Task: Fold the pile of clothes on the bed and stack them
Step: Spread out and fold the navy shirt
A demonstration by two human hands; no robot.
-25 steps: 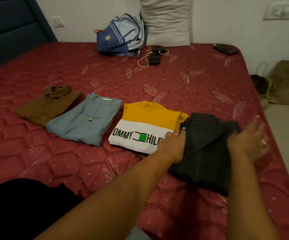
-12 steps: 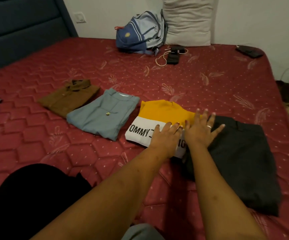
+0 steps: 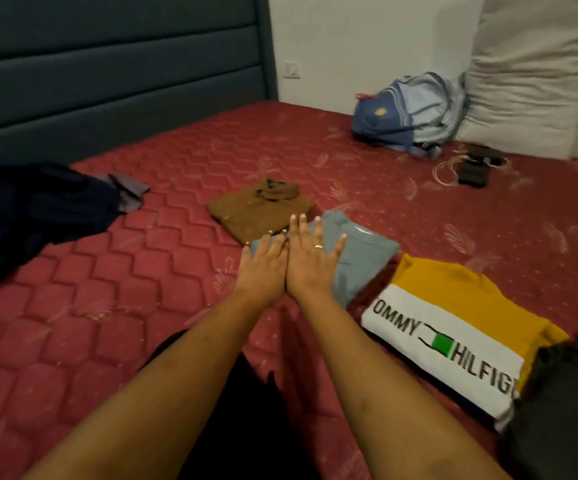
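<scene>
- Lower right of the frame: a folded dark garment [image 3: 564, 410] lies on the bed [image 3: 90, 323], its edge meeting the folded tee [image 3: 453, 327] just up and left of it. The four folded pieces lie in a row, not yet stacked. My judgement is that lifting any one by a single edge would let the folds drop open.
- Centre: the left hand [image 3: 263, 268] and right hand [image 3: 311, 265] lie side by side, edges touching, palms down. All fingers are straight and slightly spread, and neither hand grips anything.
- The right hand lies flat on the folded blue shirt [image 3: 360, 258]. The left covers that shirt's left edge, its fingertips reaching toward the brown shirt [image 3: 263, 209]. Whether they press or only rest, I cannot tell.
- Risk here: flat palms have no hold. A sideways push could drag the top layer, wrinkle the fold, or shove the blue shirt into the brown one just beyond it.
- Left edge, farther off: a dark unfolded pile [image 3: 31, 216] waits, well apart from the row. It likely means folding is unfinished, so an early stack may be built on and toppled.
- Upper right: a backpack [image 3: 408, 112] leans by a pillow [image 3: 529, 74], clear of the clothes.
</scene>
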